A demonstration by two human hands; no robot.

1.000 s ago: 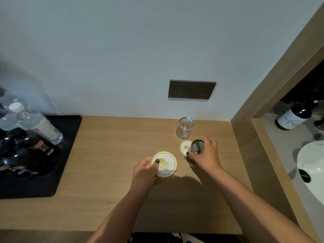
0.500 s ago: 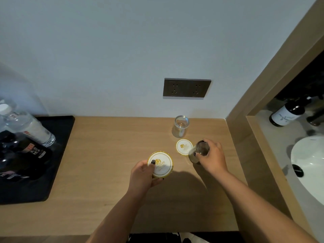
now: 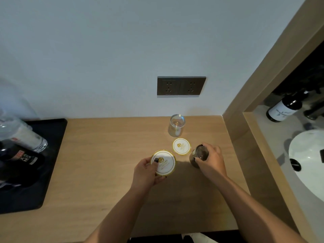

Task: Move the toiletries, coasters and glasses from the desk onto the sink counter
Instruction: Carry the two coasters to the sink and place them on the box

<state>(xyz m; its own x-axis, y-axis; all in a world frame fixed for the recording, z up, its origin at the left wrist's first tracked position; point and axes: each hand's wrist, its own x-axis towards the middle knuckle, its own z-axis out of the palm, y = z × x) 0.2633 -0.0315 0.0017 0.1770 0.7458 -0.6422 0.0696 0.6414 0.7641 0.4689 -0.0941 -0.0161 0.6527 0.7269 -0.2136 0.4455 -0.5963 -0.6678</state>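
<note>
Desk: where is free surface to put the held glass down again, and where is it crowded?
Bare wood lies on the desk between the black tray and the left hand, and near the front edge. It is crowded by the standing glass, the lying coaster and the right hand.

Matt wooden desk (image 3: 105, 172), clear glass (image 3: 176, 125)

A hotel room, by the look of it. Branded coasters (image 3: 181, 146) on the desk (image 3: 105, 155), bottled water (image 3: 22, 135) on a tray (image 3: 52, 137), a washbasin (image 3: 308, 162) beside it.

One white gold-rimmed coaster (image 3: 181, 146) flat on the desk (image 3: 105, 155) — clear glass (image 3: 176, 125) upright behind it.
</note>
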